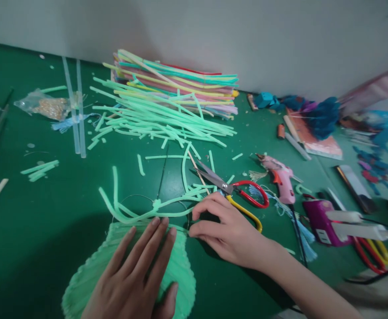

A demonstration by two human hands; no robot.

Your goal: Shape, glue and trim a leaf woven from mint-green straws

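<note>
A fuzzy light-green shape made of pipe cleaners lies on the table, narrow at the top and rounded below. My left hand rests flat on it, fingers stretched out. Along its top edge, loose green pipe cleaner ends stick up, with a small knot in the middle and a thin wire loop behind. My right hand is closed at the upper right corner, fingertips by the wire; what they pinch is hidden. Scissors with red and yellow handles lie open just beyond it.
Behind lies a pile of green pipe cleaners, with coloured bundles against the wall. To the right are a pink glue gun, a blue tassel and a purple box. Glue sticks and a bag of beads lie left.
</note>
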